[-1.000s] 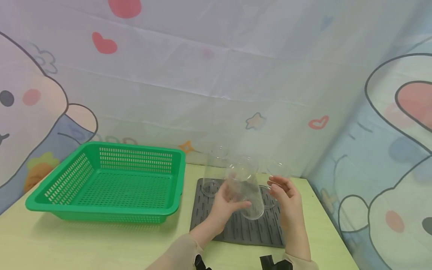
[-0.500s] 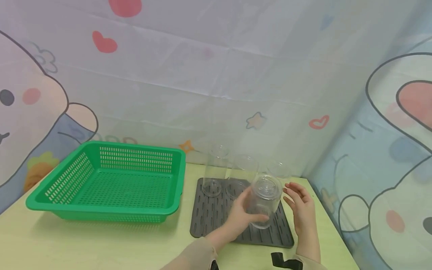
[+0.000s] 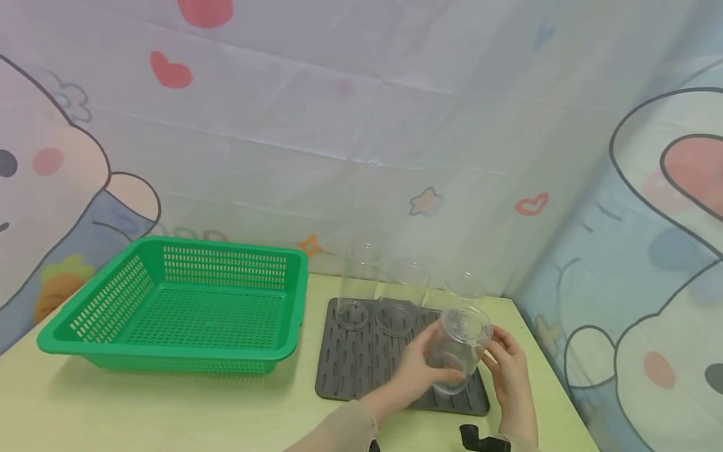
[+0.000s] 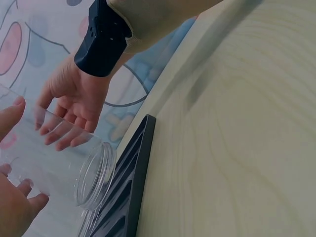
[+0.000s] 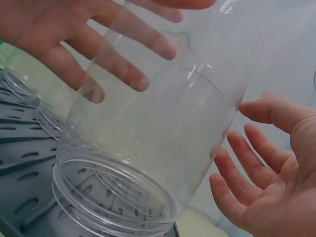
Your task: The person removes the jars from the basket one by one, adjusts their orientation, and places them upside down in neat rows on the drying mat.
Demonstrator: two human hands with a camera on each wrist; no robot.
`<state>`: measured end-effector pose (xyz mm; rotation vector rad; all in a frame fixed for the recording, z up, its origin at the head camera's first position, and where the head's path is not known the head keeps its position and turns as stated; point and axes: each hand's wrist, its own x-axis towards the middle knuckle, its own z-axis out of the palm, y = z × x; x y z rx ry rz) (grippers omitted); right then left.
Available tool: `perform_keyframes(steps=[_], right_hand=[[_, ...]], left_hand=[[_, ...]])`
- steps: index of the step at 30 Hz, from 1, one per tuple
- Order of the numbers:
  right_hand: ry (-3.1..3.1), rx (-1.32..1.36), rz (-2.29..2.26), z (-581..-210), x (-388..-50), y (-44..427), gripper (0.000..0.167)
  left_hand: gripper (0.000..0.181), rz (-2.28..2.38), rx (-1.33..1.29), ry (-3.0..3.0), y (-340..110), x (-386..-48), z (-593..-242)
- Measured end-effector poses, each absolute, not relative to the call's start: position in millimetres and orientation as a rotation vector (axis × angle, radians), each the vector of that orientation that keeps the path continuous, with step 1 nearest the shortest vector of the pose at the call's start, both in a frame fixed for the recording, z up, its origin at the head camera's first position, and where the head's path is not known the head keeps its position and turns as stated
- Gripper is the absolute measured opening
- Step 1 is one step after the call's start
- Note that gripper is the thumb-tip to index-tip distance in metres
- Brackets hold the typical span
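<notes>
A clear jar (image 3: 464, 329) is tilted above the right part of a dark grey ridged mat (image 3: 347, 367). Its threaded mouth faces down and its base is up. My left hand (image 3: 415, 373) grips the jar from the left side, thumb in front and fingers spread behind. On the other side, my right hand (image 3: 513, 373) has its fingers loosely bent. In the right wrist view, that hand's thumb and a fingertip meet or nearly meet the jar's wall. More clear jars, a tall narrow one (image 3: 359, 279) and a wider one (image 3: 403, 295), stand on the mat's back part.
Behind the held jar stands another clear jar (image 3: 465, 284), its lower part hidden. A green slotted basket (image 3: 169, 361) occupies the left of the pale wooden table (image 3: 186, 408). A printed cloth (image 3: 361, 125) hangs behind the table and along its right side.
My left hand has carried the jar right and toward me, tipping it base-up. My right hand first moved right and down, and now its fingers are at the jar's side.
</notes>
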<state>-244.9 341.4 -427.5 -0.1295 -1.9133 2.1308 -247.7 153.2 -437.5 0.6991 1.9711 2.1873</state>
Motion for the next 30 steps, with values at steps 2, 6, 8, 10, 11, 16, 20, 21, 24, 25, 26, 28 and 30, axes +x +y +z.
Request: perform_keyframes(steps=[2, 6, 8, 10, 11, 16, 20, 21, 24, 25, 26, 28, 30], right_hand=[[-1.909, -0.141, 2.139, -431.7, -245.1, 344.7, 0.022], [-1.899, -0.166, 2.154, -438.9, -245.0, 350.4, 0.023], [-1.901, -0.191, 2.159, -441.8, -245.1, 352.5, 0.024], [-1.915, -0.221, 2.156, -444.1, -245.4, 353.8, 0.024], [-1.926, -0.239, 2.150, -445.2, -245.9, 354.3, 0.023], [-1.980, -0.312, 2.121, -447.5, -247.2, 356.7, 0.021], [-1.950, -0.345, 2.130, -448.2, -247.0, 358.4, 0.021], [-1.936, -0.348, 2.135, -448.3, -246.9, 358.7, 0.021], [-1.922, -0.351, 2.128, -449.1, -247.2, 358.8, 0.020], [-1.925, -0.349, 2.126, -449.4, -247.4, 358.5, 0.020], [-1.929, -0.347, 2.125, -449.6, -247.5, 357.9, 0.019], [-1.932, -0.343, 2.124, -450.1, -247.8, 356.7, 0.018], [-1.933, -0.342, 2.129, -450.7, -248.2, 355.7, 0.018]], left_hand=[[0.092, 2.173, 0.692, 1.990, 157.3, -247.1, -436.9], [0.091, 2.162, 0.700, 1.972, 164.3, -245.9, -434.7], [0.091, 2.155, 0.706, 1.969, 167.3, -245.6, -433.7], [0.091, 2.149, 0.707, 1.975, 170.1, -245.8, -433.1], [0.091, 2.146, 0.701, 1.982, 171.5, -246.2, -433.3], [0.090, 2.143, 0.653, 2.002, 178.3, -248.4, -435.5], [0.091, 2.092, 0.626, 2.069, 182.8, -249.3, -437.8], [0.092, 2.073, 0.622, 2.089, 183.7, -249.2, -437.9], [0.092, 2.038, 0.628, 2.122, 184.4, -249.2, -436.9], [0.092, 2.035, 0.628, 2.121, 184.2, -249.1, -436.2], [0.092, 2.030, 0.628, 2.123, 183.8, -249.2, -435.5], [0.092, 2.020, 0.626, 2.123, 183.2, -249.6, -434.4], [0.091, 2.009, 0.620, 2.123, 182.9, -250.2, -433.4]])
